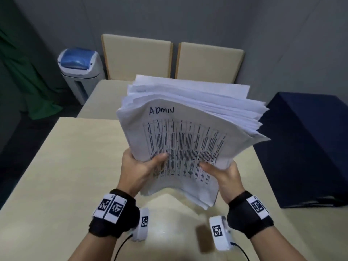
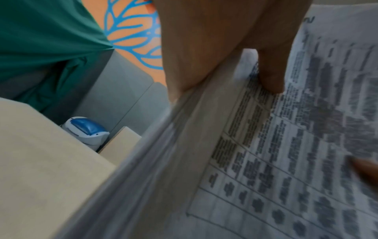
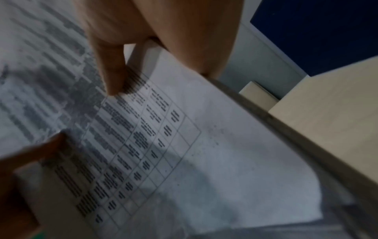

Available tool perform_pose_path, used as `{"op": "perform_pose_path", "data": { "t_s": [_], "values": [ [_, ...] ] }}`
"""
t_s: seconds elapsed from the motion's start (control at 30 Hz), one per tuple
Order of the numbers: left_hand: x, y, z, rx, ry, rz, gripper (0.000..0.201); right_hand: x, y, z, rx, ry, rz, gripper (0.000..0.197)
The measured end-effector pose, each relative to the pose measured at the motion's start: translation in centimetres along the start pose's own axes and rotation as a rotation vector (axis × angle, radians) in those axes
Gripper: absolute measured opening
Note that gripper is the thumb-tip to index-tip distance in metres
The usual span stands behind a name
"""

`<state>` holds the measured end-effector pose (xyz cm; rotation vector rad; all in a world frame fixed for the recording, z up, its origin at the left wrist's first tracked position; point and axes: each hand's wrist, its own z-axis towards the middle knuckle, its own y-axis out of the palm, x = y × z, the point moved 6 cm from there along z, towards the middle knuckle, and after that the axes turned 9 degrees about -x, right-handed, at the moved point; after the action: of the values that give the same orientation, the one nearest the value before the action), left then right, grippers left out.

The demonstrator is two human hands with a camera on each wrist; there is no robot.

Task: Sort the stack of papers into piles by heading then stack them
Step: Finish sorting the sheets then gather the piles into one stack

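A thick stack of white papers is held up above the beige table, tilted toward me. Its top sheet bears the handwritten heading "ADMIN" and a printed grid of text. My left hand grips the stack's lower left edge, thumb pressed on the top sheet. My right hand grips the lower right edge, thumb lying on the printed sheet. The far edges of the sheets fan out unevenly. The fingers under the stack are hidden.
A second beige table stands beyond the near one, with two beige chair backs behind it. A white bin with a blue lid stands at far left beside green cloth. A dark blue covered block sits at right.
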<state>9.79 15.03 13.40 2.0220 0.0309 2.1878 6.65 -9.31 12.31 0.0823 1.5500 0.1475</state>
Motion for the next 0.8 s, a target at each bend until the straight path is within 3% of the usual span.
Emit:
{"op": "perform_pose_path", "data": {
  "t_s": [0.07, 0.13, 0.23, 0.3, 0.4, 0.47, 0.5, 0.57, 0.63, 0.67, 0.73, 0.8],
  "values": [
    [0.0, 2.8, -0.2, 0.050, 0.047, -0.016, 0.037, 0.3, -2.3, 0.2, 0.066, 0.014, -0.007, 0.030],
    [-0.7, 4.8, -0.6, 0.108, 0.092, -0.044, 0.050, 1.0, -4.4, 0.5, 0.105, 0.019, 0.027, 0.024],
    [-2.7, 5.9, -1.1, 0.157, 0.126, -0.049, 0.063, 1.8, -6.5, 0.7, 0.079, 0.022, 0.009, 0.028],
    [-4.6, 6.1, -1.2, 0.147, 0.077, -0.008, 0.065, 3.4, -7.6, 0.5, 0.047, 0.162, -0.010, 0.030],
    [-6.8, 6.9, -1.4, 0.079, -0.027, 0.146, 0.045, 9.0, -10.4, -0.1, 0.080, 0.470, -0.047, 0.027],
    [-7.1, 7.6, -1.3, 0.044, -0.012, 0.238, 0.038, 10.8, -11.0, -0.7, 0.004, 0.621, -0.153, 0.057],
    [-7.0, 7.9, -1.1, 0.053, -0.006, 0.248, 0.037, 10.2, -11.1, -0.4, -0.016, 0.560, -0.173, 0.055],
    [-6.4, 8.4, -0.9, 0.109, -0.014, 0.137, 0.028, 7.4, -11.3, 0.2, 0.025, 0.344, -0.186, 0.031],
    [-5.6, 8.9, -0.9, 0.164, -0.037, -0.026, 0.018, 4.8, -12.3, 0.0, 0.075, 0.223, -0.166, 0.039],
    [-5.2, 9.0, -0.8, 0.184, -0.050, -0.107, 0.025, 4.6, -13.3, -0.1, 0.107, 0.181, -0.152, 0.052],
    [-5.1, 9.2, -0.5, 0.184, -0.070, -0.313, 0.043, 4.9, -15.0, -1.0, 0.178, 0.228, 0.026, 0.073],
    [-5.9, 9.7, -0.1, 0.168, -0.110, -0.493, 0.056, 6.3, -14.5, -1.8, 0.168, 0.299, 0.397, 0.057]
  ]
}}
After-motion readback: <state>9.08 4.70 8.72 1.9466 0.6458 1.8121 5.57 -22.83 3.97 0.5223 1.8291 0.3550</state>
